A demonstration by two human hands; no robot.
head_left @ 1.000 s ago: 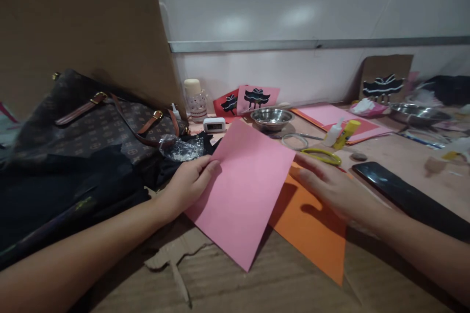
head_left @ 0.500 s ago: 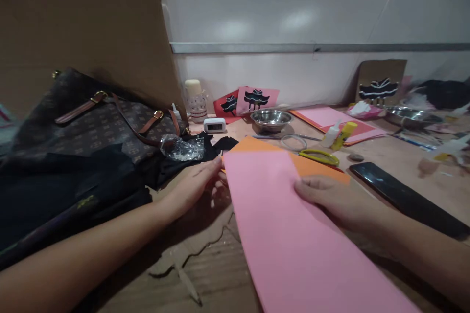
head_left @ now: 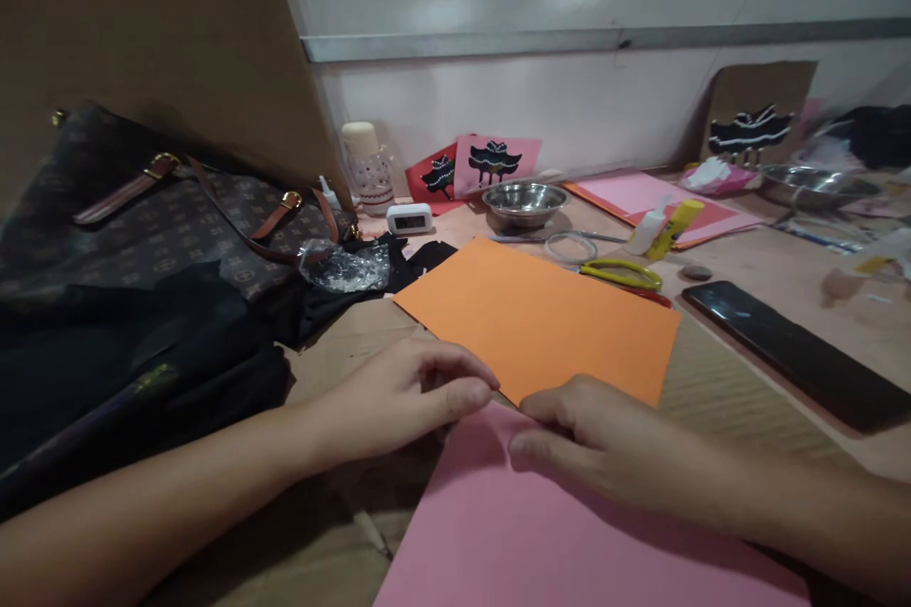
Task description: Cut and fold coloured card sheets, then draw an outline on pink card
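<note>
A pink paper sheet (head_left: 541, 536) lies close to me at the bottom of the view. Both hands meet at its far edge. My left hand (head_left: 405, 394) has its fingers curled and pinched on that edge. My right hand (head_left: 598, 441) is closed on the same edge, thumb tucked under the fingers. Just beyond them an orange paper sheet (head_left: 541, 318) lies flat on the wooden table (head_left: 740, 379), uncovered except at its near corner.
A patterned brown handbag (head_left: 163, 228) and black cloth (head_left: 128, 370) fill the left. A black phone (head_left: 797, 351) lies at the right. Yellow scissors (head_left: 619, 275), a glue stick (head_left: 673, 229), a steel bowl (head_left: 525, 202) and paper cutouts sit behind the orange sheet. Cardboard (head_left: 163, 28) stands back left.
The pink sheet has been pulled toward me off the orange sheet, which now lies exposed. Both hands came back with it and now pinch its far edge together.
</note>
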